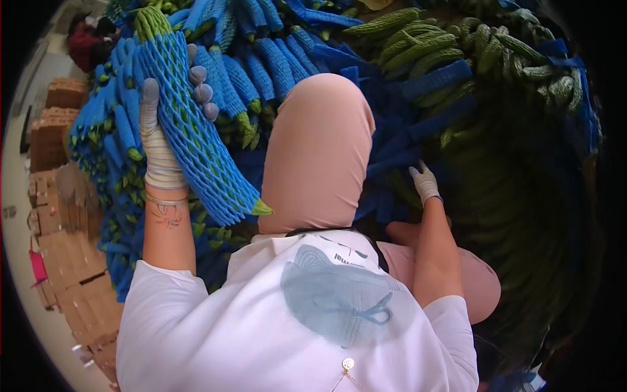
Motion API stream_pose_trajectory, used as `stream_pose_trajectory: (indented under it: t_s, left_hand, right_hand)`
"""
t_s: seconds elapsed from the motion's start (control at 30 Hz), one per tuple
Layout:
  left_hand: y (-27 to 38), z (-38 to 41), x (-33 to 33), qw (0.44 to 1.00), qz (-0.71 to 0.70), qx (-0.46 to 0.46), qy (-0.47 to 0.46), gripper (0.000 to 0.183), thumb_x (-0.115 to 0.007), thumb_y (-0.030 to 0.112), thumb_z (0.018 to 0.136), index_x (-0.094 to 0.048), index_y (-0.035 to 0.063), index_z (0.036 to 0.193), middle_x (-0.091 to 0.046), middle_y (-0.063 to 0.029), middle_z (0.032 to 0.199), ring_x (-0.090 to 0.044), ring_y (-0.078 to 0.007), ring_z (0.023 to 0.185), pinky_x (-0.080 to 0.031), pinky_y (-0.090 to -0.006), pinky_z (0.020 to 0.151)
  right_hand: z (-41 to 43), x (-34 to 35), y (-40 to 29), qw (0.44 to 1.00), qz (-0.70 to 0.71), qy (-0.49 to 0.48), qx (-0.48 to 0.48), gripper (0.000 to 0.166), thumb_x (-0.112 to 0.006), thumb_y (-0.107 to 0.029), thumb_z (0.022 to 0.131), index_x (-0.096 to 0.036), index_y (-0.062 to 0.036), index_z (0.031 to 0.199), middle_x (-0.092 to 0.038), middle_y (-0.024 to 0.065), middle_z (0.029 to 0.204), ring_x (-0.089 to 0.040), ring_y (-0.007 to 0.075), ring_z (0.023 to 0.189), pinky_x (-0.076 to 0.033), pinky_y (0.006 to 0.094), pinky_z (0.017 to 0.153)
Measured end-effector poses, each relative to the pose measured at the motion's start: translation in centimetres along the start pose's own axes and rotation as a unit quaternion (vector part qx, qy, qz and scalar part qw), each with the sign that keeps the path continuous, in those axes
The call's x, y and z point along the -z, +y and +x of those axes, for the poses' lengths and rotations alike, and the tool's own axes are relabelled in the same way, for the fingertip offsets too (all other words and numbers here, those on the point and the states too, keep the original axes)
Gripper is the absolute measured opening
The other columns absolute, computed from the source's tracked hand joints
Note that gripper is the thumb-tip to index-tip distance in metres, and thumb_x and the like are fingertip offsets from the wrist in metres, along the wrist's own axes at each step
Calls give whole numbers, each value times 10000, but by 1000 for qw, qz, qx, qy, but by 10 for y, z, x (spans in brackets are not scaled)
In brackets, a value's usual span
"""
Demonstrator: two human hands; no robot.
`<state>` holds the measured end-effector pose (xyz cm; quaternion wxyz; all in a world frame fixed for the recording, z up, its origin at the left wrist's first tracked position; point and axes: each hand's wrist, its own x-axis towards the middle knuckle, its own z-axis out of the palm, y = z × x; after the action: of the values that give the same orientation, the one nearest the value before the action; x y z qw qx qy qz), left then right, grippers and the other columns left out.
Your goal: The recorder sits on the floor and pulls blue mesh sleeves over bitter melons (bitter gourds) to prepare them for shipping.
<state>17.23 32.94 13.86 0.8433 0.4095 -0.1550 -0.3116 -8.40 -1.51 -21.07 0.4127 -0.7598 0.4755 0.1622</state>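
My left hand point(159, 132), in a grey-tipped striped work glove, is wrapped around a bitter melon point(153, 22) in a blue foam net sleeve point(193, 122). The melon is held up at a slant, its ridged end at the top and its pointed tip point(263, 208) poking out below, near my raised knee. My right hand point(425, 183), gloved too, is low on the right beside loose blue foam net sleeves point(392, 159). Its thumb and a finger are spread, and nothing shows between them. Shadow hides some of what lies around it.
Sleeved bitter melons point(235, 78) are heaped ahead and to the left. Bare bitter melons point(421, 46) lie at the upper right, with more in deep shadow below. Flattened cardboard boxes point(73, 255) cover the floor at far left. Another person point(88, 41) is at the upper left.
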Motion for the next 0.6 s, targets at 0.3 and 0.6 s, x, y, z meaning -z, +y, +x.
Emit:
stream_pose_trajectory:
  t_s: [0.3, 0.6]
  left_hand:
    - [-59, -298, 229, 687, -105, -50, 717, 388, -655, 428, 766, -556, 81, 908, -594, -88, 846, -573, -267, 743, -496, -442, 701]
    - [-115, -474, 294, 463, 234, 511, 686, 572, -506, 460, 848, -463, 81, 1274, -473, -63, 1327, -470, -243, 1166, -323, -335, 1030]
  right_hand:
    - [117, -78, 50, 962, 242, -86, 94, 664, -684, -315, 778, -417, -86, 1341, -507, 165, 1260, -461, 269, 1164, -366, 371, 977]
    - [76, -21, 12, 962, 251, 58, 87, 439, -664, -279, 805, -583, -17, 1147, -605, 104, 1104, -545, 213, 996, -417, 323, 898]
